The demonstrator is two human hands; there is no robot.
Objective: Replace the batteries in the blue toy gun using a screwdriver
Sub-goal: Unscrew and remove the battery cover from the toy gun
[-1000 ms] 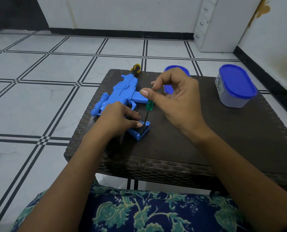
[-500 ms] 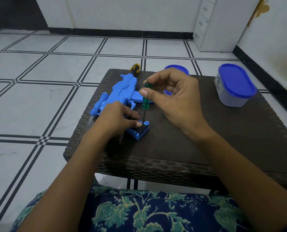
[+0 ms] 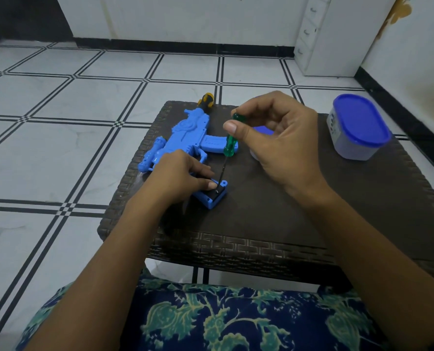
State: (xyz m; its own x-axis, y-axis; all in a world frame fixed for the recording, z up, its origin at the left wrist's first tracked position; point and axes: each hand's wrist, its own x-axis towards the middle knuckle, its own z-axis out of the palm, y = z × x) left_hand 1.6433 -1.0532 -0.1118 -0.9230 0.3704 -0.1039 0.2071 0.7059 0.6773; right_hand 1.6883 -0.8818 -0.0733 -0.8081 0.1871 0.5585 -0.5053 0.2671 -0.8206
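blue toy gun (image 3: 185, 138) lies flat on its side on the left half of the wicker table (image 3: 261, 224), long axis running away from the person, yellow-black muzzle at the far edge, grip pointing back toward the near edge. left hand (image 3: 183, 173) is wrapped over the grip, fingers curled round it and pinning it down, one fingertip right at the edge of the black battery cover (image 3: 214, 195) on the grip's butt end. cover faces up and a bit right, so it sits just past that fingertip, on the right hand's side. screwdriver (image 3: 229, 144): green handle up, thin shaft slanting down-left, tip on the cover, probably in the screw but too small to confirm. right hand (image 3: 281, 143) pinches the handle near its top between thumb and fingertips, palm well above the table. key relation imo: the screw is below and left of the right fingers, straight down the shaft. shaft leans, not square to the cover, so turning wants pressure along that lean or the tip may slip out. left hand is nearer the screw but acts as the clamp, right does the turning. cover looks still on, batteries not reached. blue lid (image 3: 262, 129) partly hidden behind the right hand. closed tub (image 3: 357, 133) far right, well apart
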